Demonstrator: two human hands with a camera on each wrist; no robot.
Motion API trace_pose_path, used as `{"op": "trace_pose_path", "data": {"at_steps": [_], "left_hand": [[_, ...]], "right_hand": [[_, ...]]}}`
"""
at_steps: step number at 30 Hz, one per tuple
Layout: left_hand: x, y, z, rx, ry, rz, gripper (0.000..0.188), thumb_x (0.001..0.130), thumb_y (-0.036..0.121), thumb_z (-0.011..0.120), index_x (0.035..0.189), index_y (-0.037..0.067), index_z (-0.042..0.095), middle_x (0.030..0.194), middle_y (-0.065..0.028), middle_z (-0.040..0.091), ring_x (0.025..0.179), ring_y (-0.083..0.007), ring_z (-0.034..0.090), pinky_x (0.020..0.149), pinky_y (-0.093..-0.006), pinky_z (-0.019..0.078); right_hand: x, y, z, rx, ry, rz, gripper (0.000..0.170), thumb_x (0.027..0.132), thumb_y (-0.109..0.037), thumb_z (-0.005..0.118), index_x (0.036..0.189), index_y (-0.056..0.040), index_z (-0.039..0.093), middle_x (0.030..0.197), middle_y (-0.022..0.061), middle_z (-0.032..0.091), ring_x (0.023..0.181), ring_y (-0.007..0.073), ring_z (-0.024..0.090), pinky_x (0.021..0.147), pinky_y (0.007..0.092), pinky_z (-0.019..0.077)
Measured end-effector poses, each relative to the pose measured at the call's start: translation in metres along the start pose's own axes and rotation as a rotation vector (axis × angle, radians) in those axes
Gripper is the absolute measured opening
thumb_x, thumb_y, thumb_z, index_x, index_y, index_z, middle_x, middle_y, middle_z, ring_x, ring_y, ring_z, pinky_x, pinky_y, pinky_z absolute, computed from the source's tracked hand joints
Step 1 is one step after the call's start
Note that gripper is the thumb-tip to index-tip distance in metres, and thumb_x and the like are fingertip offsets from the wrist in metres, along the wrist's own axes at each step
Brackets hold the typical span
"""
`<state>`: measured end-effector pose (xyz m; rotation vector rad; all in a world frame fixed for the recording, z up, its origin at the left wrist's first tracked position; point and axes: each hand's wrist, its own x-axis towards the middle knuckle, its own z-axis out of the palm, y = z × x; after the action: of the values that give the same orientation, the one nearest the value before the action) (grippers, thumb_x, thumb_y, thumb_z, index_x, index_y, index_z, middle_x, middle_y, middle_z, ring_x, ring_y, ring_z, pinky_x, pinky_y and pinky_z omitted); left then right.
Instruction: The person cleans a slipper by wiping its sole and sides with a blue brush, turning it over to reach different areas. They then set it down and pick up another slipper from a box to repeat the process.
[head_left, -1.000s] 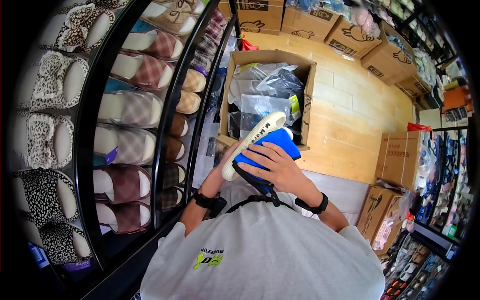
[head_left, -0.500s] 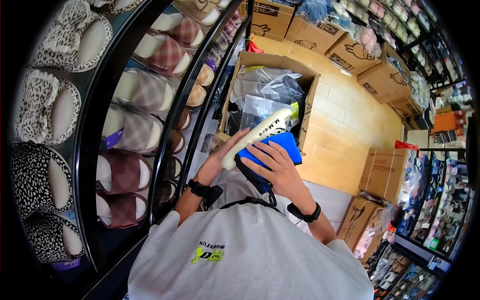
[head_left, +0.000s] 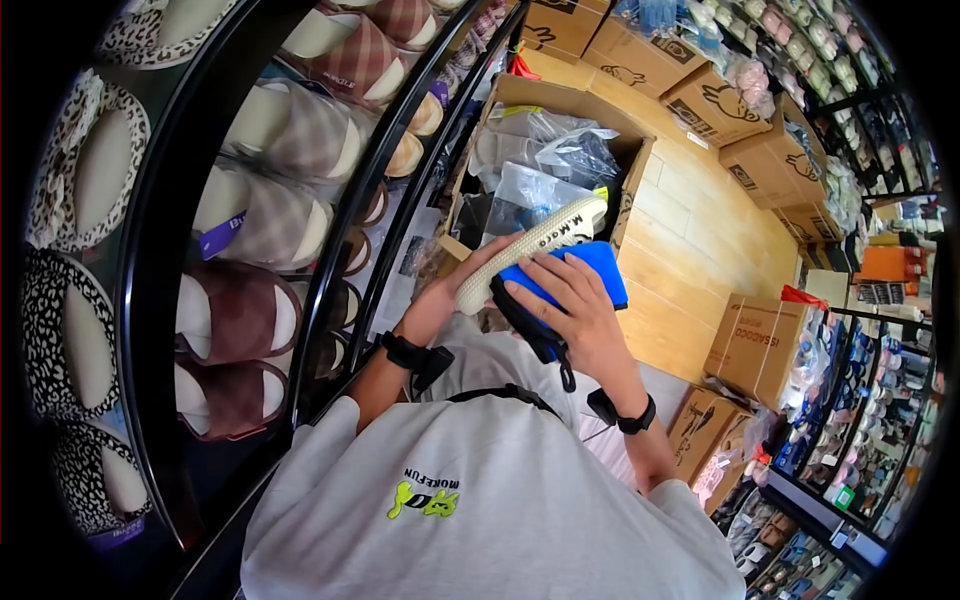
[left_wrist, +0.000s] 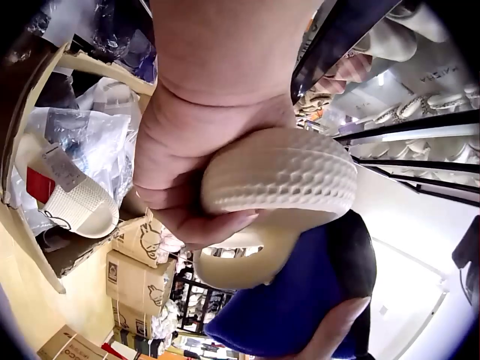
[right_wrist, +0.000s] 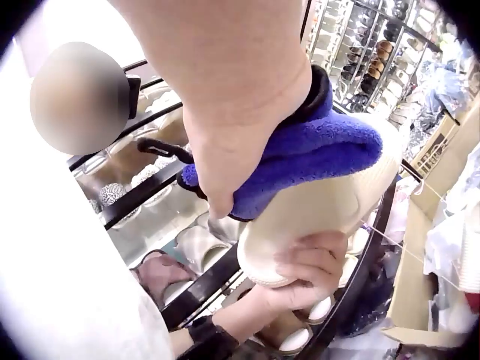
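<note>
My left hand (head_left: pixel 440 302) grips a cream slipper (head_left: pixel 530 248) by its heel end, thumb along its edge. Black lettering runs along the slipper's side, and the left wrist view shows its dimpled sole edge (left_wrist: pixel 292 180). My right hand (head_left: pixel 585 312) holds a blue cloth (head_left: pixel 604 268) with black trim and a black loop against the slipper, fingers spread over it. In the right wrist view the cloth (right_wrist: pixel 322 150) looks fluffy and folded across the slipper (right_wrist: pixel 300 217). The cloth hides part of the slipper's upper. Both hands are above my lap, close to the open box.
An open cardboard box (head_left: pixel 640 165) with plastic-bagged goods stands on the wooden floor (head_left: pixel 690 240) just ahead. Black-framed racks of slippers (head_left: pixel 290 225) rise close on my left. More cartons (head_left: pixel 765 335) line the back and right, beside further shoe racks (head_left: pixel 865 400).
The slipper and both hands have shifted slightly up and right in the head view, cloth still against the slipper. The head view has turned, with the left rack appearing nearer.
</note>
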<state>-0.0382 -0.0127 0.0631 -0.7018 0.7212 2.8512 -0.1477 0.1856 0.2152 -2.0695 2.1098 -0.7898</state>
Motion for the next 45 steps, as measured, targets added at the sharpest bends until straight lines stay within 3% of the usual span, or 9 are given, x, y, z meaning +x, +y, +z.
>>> {"op": "trace_pose_path", "data": {"at_steps": [4, 23, 30, 31, 32, 34, 38, 43, 45], "left_hand": [[0.008, -0.009, -0.01, -0.228, -0.411, -0.22, 0.062, 0.117, 0.061, 0.038, 0.115, 0.005, 0.066, 0.068, -0.0076, 0.059, 0.045, -0.021, 0.059, 0.036, -0.0298, 0.0443], [0.004, -0.012, 0.047, -0.098, -0.065, -0.216, 0.073, 0.11, 0.072, 0.043, 0.074, 0.01, 0.058, 0.05, -0.0039, 0.047, 0.038, -0.0221, 0.052, 0.037, -0.0318, 0.0443], [0.012, 0.007, 0.044, -0.106, -0.097, -0.259, 0.077, 0.112, 0.07, 0.039, 0.078, 0.005, 0.059, 0.061, -0.0063, 0.053, 0.043, -0.0204, 0.055, 0.037, -0.0294, 0.0457], [0.014, -0.006, -0.003, -0.104, -0.373, -0.137, 0.047, 0.121, 0.046, 0.041, 0.126, 0.006, 0.064, 0.083, -0.0047, 0.06, 0.068, -0.0141, 0.064, 0.059, -0.025, 0.052], [0.014, -0.007, -0.02, -0.108, -0.381, -0.149, 0.047, 0.121, 0.046, 0.041, 0.126, 0.006, 0.064, 0.083, -0.0047, 0.06, 0.068, -0.0141, 0.064, 0.059, -0.025, 0.052], [0.018, -0.012, -0.037, 0.061, 0.119, -0.117, 0.041, 0.122, 0.037, 0.041, 0.138, 0.004, 0.059, 0.09, -0.0058, 0.063, 0.08, -0.0122, 0.067, 0.068, -0.0239, 0.0532], [0.027, 0.018, 0.007, -0.184, -0.388, -0.217, 0.061, 0.118, 0.058, 0.042, 0.103, 0.005, 0.067, 0.072, -0.0082, 0.06, 0.052, -0.0181, 0.059, 0.045, -0.0293, 0.0472], [0.019, 0.017, 0.008, -0.105, -0.26, -0.272, 0.069, 0.116, 0.066, 0.038, 0.092, 0.007, 0.064, 0.063, -0.0057, 0.054, 0.041, -0.0198, 0.051, 0.037, -0.0315, 0.0409], [-0.03, 0.025, 0.045, 0.318, -0.112, 0.191, 0.042, 0.116, 0.037, 0.044, 0.137, 0.003, 0.056, 0.116, -0.0122, 0.063, 0.091, -0.0187, 0.065, 0.074, -0.03, 0.0541]], "right_hand": [[0.0, 0.016, -0.009, 0.044, 0.083, 0.052, 0.071, 0.083, -0.014, 0.077, 0.153, -0.0183, 0.066, 0.159, 0.0104, 0.061, 0.148, 0.034, 0.055, 0.126, 0.0541, 0.0392], [-0.024, 0.079, -0.028, 0.136, 0.138, -0.101, 0.068, 0.088, -0.032, 0.084, 0.153, -0.0208, 0.067, 0.156, 0.011, 0.063, 0.144, 0.0366, 0.058, 0.123, 0.0565, 0.0431], [-0.005, 0.093, -0.034, 0.219, 0.135, -0.001, 0.068, 0.086, -0.022, 0.079, 0.153, -0.018, 0.067, 0.155, 0.011, 0.063, 0.145, 0.0355, 0.057, 0.124, 0.0547, 0.0424], [-0.001, 0.087, -0.034, 0.216, 0.158, 0.022, 0.064, 0.088, -0.024, 0.081, 0.151, -0.0179, 0.068, 0.153, 0.0111, 0.064, 0.144, 0.0353, 0.058, 0.124, 0.0552, 0.0427], [0.004, 0.082, -0.033, 0.209, 0.157, 0.036, 0.064, 0.088, -0.024, 0.081, 0.151, -0.0179, 0.068, 0.153, 0.0111, 0.064, 0.144, 0.0353, 0.058, 0.124, 0.0552, 0.0427], [0.011, 0.072, -0.031, 0.187, 0.155, 0.024, 0.063, 0.089, -0.025, 0.082, 0.15, -0.0178, 0.069, 0.153, 0.0108, 0.064, 0.144, 0.0349, 0.058, 0.124, 0.0553, 0.0426], [0.02, 0.067, -0.025, 0.173, 0.092, 0.019, 0.064, 0.088, -0.027, 0.083, 0.149, -0.0169, 0.07, 0.154, 0.0108, 0.064, 0.144, 0.0347, 0.058, 0.124, 0.0547, 0.0424], [0.026, 0.068, -0.021, 0.098, 0.136, 0.145, 0.066, 0.087, -0.027, 0.082, 0.15, -0.0167, 0.069, 0.155, 0.0117, 0.064, 0.146, 0.0358, 0.057, 0.125, 0.0549, 0.0408], [0.028, 0.061, -0.017, 0.11, 0.151, 0.121, 0.065, 0.087, -0.027, 0.083, 0.15, -0.0168, 0.07, 0.155, 0.012, 0.064, 0.145, 0.036, 0.058, 0.124, 0.0548, 0.0412]]}}
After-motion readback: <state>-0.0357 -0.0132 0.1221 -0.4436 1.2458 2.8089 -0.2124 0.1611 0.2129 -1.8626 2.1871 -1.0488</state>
